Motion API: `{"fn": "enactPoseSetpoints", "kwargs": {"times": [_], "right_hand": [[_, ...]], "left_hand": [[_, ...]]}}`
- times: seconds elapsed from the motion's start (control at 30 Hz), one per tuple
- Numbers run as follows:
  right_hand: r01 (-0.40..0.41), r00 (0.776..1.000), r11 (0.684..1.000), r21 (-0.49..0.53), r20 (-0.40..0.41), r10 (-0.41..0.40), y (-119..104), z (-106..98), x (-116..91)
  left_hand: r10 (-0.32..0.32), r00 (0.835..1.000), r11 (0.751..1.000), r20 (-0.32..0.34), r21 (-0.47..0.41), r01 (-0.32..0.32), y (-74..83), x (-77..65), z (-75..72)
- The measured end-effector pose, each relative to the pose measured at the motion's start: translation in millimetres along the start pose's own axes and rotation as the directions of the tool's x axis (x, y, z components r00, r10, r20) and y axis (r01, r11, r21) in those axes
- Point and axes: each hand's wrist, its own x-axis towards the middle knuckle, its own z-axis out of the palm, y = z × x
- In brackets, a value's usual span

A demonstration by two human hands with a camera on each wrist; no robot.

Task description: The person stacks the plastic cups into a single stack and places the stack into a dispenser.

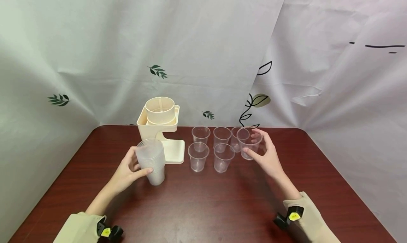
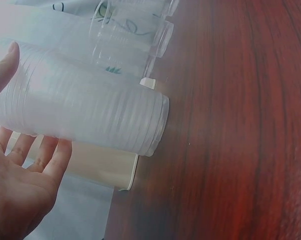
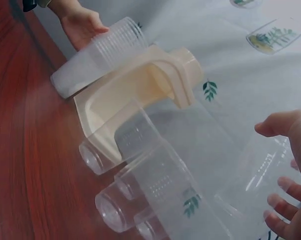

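Note:
My left hand (image 1: 128, 170) grips a stack of clear plastic cups (image 1: 152, 161), thumb on the near side and fingers round the far side. In the left wrist view the nested rims of the stack (image 2: 85, 100) run between thumb and fingers. On the right, my right hand (image 1: 267, 156) holds a single clear plastic cup (image 1: 249, 141) between thumb and fingers, its rim looking larger than the others. Beside it several clear cups stand upright in two rows, among them a front cup (image 1: 198, 158) and another front cup (image 1: 224, 158); a back cup (image 1: 235, 140) is partly overlapped by the held one.
A cream cup-shaped appliance (image 1: 160, 126) with a round top and a flat base stands behind the left hand's stack. The dark red wooden table (image 1: 203, 207) ends at a pale patterned curtain (image 1: 203, 59) behind. Cameras are strapped on both wrists.

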Motion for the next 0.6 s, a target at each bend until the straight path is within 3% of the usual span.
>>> {"fn": "enactPoseSetpoints", "kwargs": {"times": [0.3, 0.6], "right_hand": [[0.013, 1.000, 1.000, 0.025, -0.003, -0.013, -10, 8, 3], [0.025, 0.999, 0.999, -0.021, 0.027, -0.024, -19, 15, -2]], "left_hand": [[0.005, 1.000, 1.000, 0.001, -0.012, -0.005, -0.5, -0.2, 0.0], [-0.002, 1.000, 1.000, 0.009, 0.002, 0.002, 1.0, 0.3, -0.6]]}}
